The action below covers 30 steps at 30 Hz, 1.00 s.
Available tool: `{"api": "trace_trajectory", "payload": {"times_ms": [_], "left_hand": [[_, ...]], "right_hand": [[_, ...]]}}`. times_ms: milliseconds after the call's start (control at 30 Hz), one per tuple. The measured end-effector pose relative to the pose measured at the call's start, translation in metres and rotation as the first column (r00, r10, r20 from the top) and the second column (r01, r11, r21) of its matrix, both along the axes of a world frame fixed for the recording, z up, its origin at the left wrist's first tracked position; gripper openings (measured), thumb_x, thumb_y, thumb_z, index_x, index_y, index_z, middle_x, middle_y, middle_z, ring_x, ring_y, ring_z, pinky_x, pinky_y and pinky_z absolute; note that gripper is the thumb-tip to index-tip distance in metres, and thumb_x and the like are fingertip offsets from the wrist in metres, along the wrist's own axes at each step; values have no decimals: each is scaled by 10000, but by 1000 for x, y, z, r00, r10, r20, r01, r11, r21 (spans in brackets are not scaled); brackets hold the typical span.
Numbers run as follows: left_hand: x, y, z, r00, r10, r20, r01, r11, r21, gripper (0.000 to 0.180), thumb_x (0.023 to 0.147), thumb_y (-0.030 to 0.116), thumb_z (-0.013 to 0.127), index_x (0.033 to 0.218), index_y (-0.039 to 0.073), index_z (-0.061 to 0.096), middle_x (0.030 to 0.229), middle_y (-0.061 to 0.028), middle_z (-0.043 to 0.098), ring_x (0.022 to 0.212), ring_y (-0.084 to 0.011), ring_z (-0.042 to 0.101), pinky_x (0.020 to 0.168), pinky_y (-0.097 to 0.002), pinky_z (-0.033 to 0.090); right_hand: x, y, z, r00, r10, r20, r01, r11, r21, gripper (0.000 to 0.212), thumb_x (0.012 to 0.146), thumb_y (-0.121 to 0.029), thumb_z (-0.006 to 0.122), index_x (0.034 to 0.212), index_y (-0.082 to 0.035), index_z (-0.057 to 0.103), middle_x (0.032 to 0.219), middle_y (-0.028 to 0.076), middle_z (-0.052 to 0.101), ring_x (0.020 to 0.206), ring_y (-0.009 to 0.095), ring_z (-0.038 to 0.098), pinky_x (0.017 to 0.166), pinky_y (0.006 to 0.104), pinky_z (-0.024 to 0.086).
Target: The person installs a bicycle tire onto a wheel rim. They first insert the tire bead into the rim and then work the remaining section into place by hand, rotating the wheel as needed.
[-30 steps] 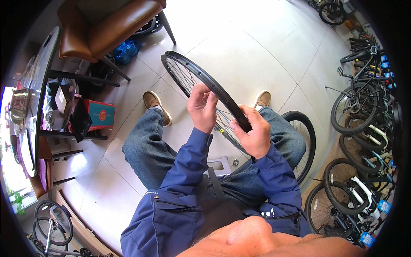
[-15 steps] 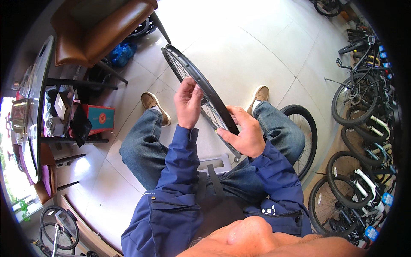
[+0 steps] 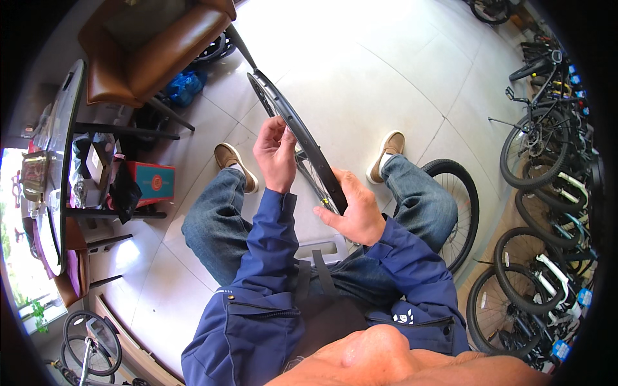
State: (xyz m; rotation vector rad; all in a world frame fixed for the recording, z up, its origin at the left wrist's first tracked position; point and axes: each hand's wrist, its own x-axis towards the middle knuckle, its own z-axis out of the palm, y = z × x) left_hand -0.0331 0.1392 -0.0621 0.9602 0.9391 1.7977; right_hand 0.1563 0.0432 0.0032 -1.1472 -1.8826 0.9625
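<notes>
A black bicycle wheel rim with spokes, with no tyre on it, stands nearly edge-on and leaning between my knees. Small holes run along its outer face. My right hand grips its near right part, with the fingers on the outer side and the thumb towards the spokes. At the rim's left side my left hand is closed, thumb and fingertips pinched together by the spokes. What those fingertips hold is too small to make out. The rim's lower part is hidden behind my right hand.
A pale grey frame-like thing lies between my legs. Beside my right knee rests a wheel with a black tyre. Several bicycles line the right side. At left stand a brown chair, a glass-topped table and a red-and-teal box.
The rim has shifted a little and stands slightly steeper. My right hand has moved left along with it, its thumb lower. My left hand stays pinched and has moved slightly left.
</notes>
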Motion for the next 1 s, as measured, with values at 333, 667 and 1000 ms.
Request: {"api": "trace_trajectory", "payload": {"times_ms": [333, 667, 1000], "left_hand": [[-21, 22, 5, 993, -51, -109, 50, 999, -16, 162, 1105, 100, 729, 1222, -9, 702, 1044, 12, 736, 913, -52, 650, 824, -220, 516], [-31, 39, 6, 990, 17, -139, -34, 993, -116, 124, 1097, 66, 718, 1192, -14, 721, 1026, 13, 742, 895, -58, 665, 802, -226, 531], [-29, 45, 11, 994, -25, -107, 10, 990, -138, 164, 1082, 82, 759, 1207, -20, 731, 1054, -18, 767, 926, -83, 706, 855, -256, 575]], "right_hand": [[1, -5, 1, 998, 40, -51, -44, 996, -81, 766, 894, -166, 915, 1540, -4, 537, 1367, 192, 661, 1210, 337, 701, 1030, 428, 587], [6, -31, -18, 969, 76, 233, -21, 973, -230, 583, 923, -336, 914, 1314, -31, 609, 1035, 137, 742, 948, 295, 759, 838, 409, 606], [6, -26, -15, 956, 127, 263, -83, 982, -172, 421, 952, -347, 872, 1132, -2, 712, 974, 182, 744, 872, 349, 758, 811, 430, 600]]}}
